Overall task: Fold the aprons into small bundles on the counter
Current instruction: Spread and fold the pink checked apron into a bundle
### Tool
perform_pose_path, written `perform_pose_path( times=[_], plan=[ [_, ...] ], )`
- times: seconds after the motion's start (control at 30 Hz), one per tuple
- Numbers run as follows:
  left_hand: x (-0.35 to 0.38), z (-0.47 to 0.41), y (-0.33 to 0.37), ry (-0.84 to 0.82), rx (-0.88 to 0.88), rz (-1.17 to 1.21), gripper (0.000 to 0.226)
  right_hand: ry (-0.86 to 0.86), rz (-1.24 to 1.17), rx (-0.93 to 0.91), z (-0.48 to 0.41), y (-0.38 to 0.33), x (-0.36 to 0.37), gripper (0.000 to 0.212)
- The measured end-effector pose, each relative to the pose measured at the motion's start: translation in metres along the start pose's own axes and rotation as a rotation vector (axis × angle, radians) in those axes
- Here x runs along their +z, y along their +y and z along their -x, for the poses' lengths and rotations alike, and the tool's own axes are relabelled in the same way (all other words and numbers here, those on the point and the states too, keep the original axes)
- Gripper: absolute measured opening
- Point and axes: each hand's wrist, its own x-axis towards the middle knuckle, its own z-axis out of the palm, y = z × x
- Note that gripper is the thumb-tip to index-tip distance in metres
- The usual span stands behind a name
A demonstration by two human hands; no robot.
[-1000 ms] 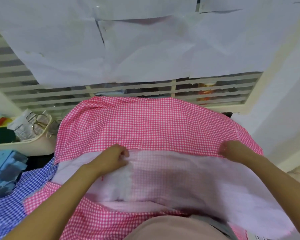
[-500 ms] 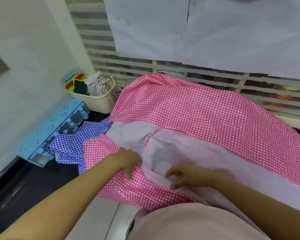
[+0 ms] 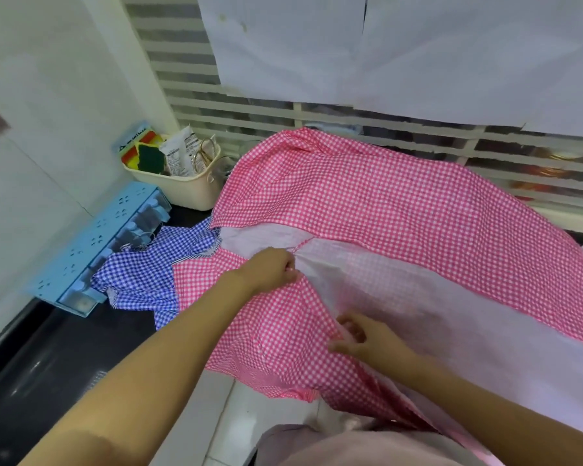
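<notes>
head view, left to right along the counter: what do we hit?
blue rack → blue checked apron → left hand → right hand, both hands on the pink checked apron; cream basket overlaps, skipped.

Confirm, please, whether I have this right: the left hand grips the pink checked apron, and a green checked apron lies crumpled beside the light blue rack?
Not quite: the crumpled apron beside the light blue rack is blue checked, not green, as the head view shows. The left hand does grip the pink checked apron.
</notes>
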Motion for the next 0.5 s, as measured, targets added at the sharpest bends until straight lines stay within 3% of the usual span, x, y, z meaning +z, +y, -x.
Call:
perform_pose_path(
  times=[0.07, 0.23, 0.3, 0.4, 0.5],
  plan=[
    [0.000, -0.004, 0.003, -0.030, 0.000, 0.079, 0.029, 0.020, 0.068, -0.009, 0.008, 0.001, 0.002, 0.058],
    [0.003, -0.010, 0.001, -0.027, 0.032, 0.131, 0.023, 0.136, 0.286, 0.017, 0.018, 0.019, -0.001, 0.009],
    [-0.003, -0.009, -0.001, -0.142, 0.042, 0.132, 0.021, 0.180, 0.299, 0.055, 0.019, 0.020, -0.018, 0.013],
    [-0.017, -0.004, -0.012, -0.350, 0.053, -0.105, 0.024, 0.232, 0.314, 0.026, 0.020, 0.003, -0.064, 0.009],
    [-0.037, 0.003, -0.027, -0.319, -0.034, -0.294, 0.026, 0.166, 0.352, -0.040, 0.016, -0.022, -0.108, 0.015]
  ],
)
